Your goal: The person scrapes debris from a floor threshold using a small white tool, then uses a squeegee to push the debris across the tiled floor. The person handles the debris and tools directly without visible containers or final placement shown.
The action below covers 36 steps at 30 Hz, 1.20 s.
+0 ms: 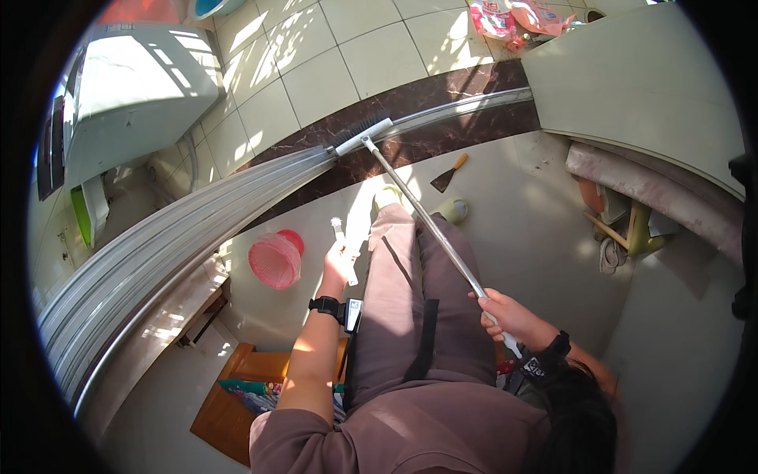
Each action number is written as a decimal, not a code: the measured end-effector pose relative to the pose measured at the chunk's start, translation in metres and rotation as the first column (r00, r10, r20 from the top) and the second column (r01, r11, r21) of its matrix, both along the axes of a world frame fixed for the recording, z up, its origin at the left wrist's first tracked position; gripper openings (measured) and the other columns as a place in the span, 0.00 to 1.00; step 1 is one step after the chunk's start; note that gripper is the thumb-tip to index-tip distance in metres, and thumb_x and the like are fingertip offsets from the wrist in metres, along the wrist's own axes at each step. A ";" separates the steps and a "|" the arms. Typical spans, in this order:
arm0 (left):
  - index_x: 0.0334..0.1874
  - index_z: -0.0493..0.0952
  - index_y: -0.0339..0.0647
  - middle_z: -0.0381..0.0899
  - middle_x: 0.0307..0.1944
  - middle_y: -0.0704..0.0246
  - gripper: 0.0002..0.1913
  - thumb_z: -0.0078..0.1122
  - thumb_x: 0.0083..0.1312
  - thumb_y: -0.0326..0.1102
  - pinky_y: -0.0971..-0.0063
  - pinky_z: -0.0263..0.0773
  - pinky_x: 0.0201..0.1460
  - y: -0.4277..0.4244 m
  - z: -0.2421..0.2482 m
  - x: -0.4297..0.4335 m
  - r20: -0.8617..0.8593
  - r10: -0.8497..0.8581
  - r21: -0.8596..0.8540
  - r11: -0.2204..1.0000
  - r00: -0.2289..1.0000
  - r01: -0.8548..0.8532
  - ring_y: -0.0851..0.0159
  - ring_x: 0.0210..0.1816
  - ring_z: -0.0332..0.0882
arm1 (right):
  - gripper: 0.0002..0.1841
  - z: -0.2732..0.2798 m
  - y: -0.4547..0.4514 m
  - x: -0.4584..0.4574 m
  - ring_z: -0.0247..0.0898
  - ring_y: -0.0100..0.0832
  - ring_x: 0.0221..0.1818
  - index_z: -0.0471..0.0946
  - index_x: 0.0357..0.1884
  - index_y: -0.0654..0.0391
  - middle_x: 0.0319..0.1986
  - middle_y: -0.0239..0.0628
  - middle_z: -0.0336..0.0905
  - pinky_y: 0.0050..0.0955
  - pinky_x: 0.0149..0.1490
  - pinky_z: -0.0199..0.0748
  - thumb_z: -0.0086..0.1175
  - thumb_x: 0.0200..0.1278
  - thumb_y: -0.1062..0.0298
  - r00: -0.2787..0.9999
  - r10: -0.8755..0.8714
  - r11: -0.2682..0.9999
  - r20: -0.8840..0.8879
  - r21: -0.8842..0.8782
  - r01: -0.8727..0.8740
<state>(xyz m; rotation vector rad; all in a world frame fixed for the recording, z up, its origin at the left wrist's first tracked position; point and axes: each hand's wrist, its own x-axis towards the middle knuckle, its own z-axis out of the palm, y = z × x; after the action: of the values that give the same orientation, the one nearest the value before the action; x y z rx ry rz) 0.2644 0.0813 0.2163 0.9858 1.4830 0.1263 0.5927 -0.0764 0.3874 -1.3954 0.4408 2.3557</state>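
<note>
My right hand grips the lower end of a long metal pole. This pole belongs to a floor scrub brush, whose white head with dark bristles lies across the metal sliding-door track. In my left hand is a slim white-handled tool with a small whitish tip, perhaps a little brush; its exact kind is unclear. Dark marble sill runs along both sides of the track. A scraper with an orange handle lies on the floor beyond my slippered feet.
A pink wastebasket with a liner stands left of my left hand. Door panels fill the left side. Past the sill are a white appliance and plastic bags. I sit on a wooden seat; a white cabinet stands right.
</note>
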 end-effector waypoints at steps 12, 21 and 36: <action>0.43 0.71 0.35 0.74 0.37 0.68 0.07 0.51 0.63 0.24 0.81 0.71 0.40 0.059 0.014 0.092 0.030 -0.436 0.406 0.828 0.900 0.387 0.73 0.36 0.73 | 0.24 0.035 0.104 -0.016 0.72 0.30 0.28 0.54 0.64 0.61 0.35 0.51 0.74 0.22 0.32 0.71 0.35 0.68 0.64 0.871 -0.431 0.754 -0.236 0.436 0.492; 0.30 0.68 0.39 0.75 0.27 0.67 0.04 0.52 0.59 0.23 0.80 0.73 0.34 0.082 0.057 0.044 0.313 0.069 -0.010 0.998 0.947 -0.070 0.72 0.28 0.75 | 0.12 0.014 0.156 -0.048 0.68 0.21 0.29 0.75 0.44 0.58 0.29 0.33 0.75 0.20 0.35 0.67 0.57 0.56 0.74 0.835 -0.165 0.430 0.524 0.800 -0.418; 0.29 0.68 0.36 0.71 0.39 0.60 0.05 0.55 0.57 0.20 0.82 0.72 0.30 0.116 0.080 0.021 0.438 0.179 -0.150 0.981 0.881 -0.124 0.71 0.28 0.76 | 0.03 -0.107 0.199 -0.097 0.68 0.23 0.28 0.72 0.31 0.61 0.26 0.34 0.70 0.20 0.33 0.67 0.53 0.59 0.74 0.891 -0.242 0.647 0.385 0.748 -0.147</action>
<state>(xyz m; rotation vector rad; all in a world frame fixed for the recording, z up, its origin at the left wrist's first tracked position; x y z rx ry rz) 0.2859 0.1972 0.2964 0.6833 1.1206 0.3541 0.4957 0.1230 0.2802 -1.3664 -0.6050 1.6951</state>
